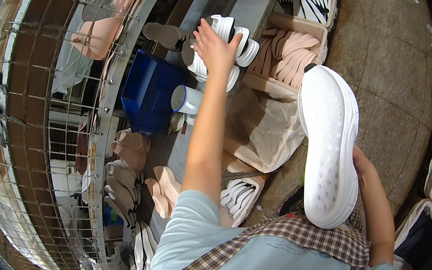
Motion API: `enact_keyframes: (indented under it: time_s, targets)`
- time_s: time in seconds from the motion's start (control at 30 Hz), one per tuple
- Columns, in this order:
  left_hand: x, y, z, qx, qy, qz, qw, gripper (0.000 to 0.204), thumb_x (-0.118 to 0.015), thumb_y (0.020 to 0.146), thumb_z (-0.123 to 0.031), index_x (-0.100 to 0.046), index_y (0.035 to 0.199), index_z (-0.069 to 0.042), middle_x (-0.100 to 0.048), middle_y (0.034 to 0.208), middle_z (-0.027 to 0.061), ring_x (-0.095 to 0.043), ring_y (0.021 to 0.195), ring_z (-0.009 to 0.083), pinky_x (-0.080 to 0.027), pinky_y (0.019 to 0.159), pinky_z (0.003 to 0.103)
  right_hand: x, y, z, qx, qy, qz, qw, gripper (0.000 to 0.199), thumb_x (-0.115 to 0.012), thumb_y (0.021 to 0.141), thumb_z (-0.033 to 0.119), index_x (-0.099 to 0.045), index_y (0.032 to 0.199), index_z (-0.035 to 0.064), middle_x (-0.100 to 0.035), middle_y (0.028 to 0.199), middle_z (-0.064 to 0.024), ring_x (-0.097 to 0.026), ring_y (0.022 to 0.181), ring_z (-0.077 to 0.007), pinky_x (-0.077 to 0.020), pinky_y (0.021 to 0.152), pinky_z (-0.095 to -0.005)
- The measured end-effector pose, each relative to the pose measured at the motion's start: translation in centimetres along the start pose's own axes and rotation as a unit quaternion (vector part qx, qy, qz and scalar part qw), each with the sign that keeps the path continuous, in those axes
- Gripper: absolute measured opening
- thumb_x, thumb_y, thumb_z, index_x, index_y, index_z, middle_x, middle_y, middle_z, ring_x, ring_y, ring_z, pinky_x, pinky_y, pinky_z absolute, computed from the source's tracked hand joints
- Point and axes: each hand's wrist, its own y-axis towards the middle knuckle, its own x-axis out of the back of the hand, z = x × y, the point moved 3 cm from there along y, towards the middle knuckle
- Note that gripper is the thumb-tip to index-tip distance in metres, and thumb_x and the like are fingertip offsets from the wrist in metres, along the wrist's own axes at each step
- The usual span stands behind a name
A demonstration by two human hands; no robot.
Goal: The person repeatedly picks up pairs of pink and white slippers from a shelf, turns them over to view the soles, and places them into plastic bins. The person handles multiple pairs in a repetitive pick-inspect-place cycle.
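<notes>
White sole (pixel 327 149) in right hand (pixel 363 164)

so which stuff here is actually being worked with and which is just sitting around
In hand:
- large white shoe sole, held by the right hand
- stack of white soles, under the left hand

Lying about:
- white mug
- blue bin
- box of pink insoles
- wire rack

The left hand (pixel 215 45) rests at twelve o'clock on a stack of white rubber shoe soles (pixel 228 47) on the grey tabletop (pixel 257 10). At nine o'clock of that stack sits a blue plastic bin (pixel 147 91), a white mug (pixel 185 99) just beside it. At three o'clock the right hand (pixel 362 165) holds a large white moulded sole (pixel 329 146) above the stone floor (pixel 388 66). Boxes of pink insoles (pixel 289 54) lie between.
</notes>
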Motion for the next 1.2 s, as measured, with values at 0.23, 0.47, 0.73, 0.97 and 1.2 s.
enact_keyframes:
  time_s: [0.23,0.47,0.73,0.97,1.2]
  targets:
    - [2.6,2.2,-0.8,-0.117,-0.166,-0.087,0.975,0.073,-0.072,0.072,-0.011,-0.033,0.134,-0.005,-0.056,0.118,0.0172,-0.057,0.104,0.0326,-0.045,0.088,0.036,-0.6,-2.9,1.1,0.048,0.061,-0.074,0.994,0.070,-0.055,0.089,0.032,-0.020,0.144,0.0097,-0.044,0.134,-0.0157,-0.054,0.112,-0.0207,-0.0499,0.090,-0.0364]
    - [14.7,-16.1,-9.6,-0.255,-0.409,0.023,0.876,0.073,-0.078,0.067,-0.005,-0.037,0.128,-0.002,-0.059,0.104,0.0154,-0.060,0.091,0.0247,-0.049,0.078,0.036,2.6,-0.6,-0.3,0.000,0.085,-0.020,0.996,0.071,-0.052,0.090,0.039,-0.016,0.144,0.0112,-0.039,0.138,-0.0137,-0.051,0.117,-0.0225,-0.0488,0.093,-0.0379]
    - [17.7,-27.5,-17.0,-0.189,-0.523,0.214,0.804,0.069,-0.077,0.069,-0.032,-0.047,0.123,-0.002,-0.057,0.116,0.0195,-0.058,0.106,0.0352,-0.049,0.083,0.040,3.2,-2.5,-2.9,-0.112,0.159,-0.040,0.980,0.055,-0.053,0.091,0.036,-0.042,0.134,0.0043,-0.056,0.123,-0.0153,-0.058,0.107,-0.0216,-0.0482,0.092,-0.0368]
    - [11.6,-27.9,-4.8,0.089,-0.365,0.339,0.863,0.102,-0.079,0.067,-0.035,-0.019,0.142,-0.001,-0.023,0.144,0.0258,-0.028,0.133,0.0367,-0.027,0.108,0.040,5.7,-6.6,-6.7,-0.223,0.083,0.019,0.971,0.057,-0.051,0.091,0.041,-0.042,0.133,0.0036,-0.055,0.124,-0.0130,-0.056,0.108,-0.0194,-0.0460,0.093,-0.0355]
    - [10.0,-44.3,2.1,0.294,-0.531,0.736,0.299,0.099,-0.078,0.069,-0.018,-0.015,0.145,-0.008,-0.034,0.141,0.0120,-0.033,0.129,0.0221,-0.027,0.107,0.035,8.0,-9.0,-16.4,-0.460,-0.092,0.166,0.867,0.060,-0.049,0.091,0.045,-0.043,0.133,0.0029,-0.055,0.124,-0.0107,-0.054,0.109,-0.0173,-0.0438,0.093,-0.0342]
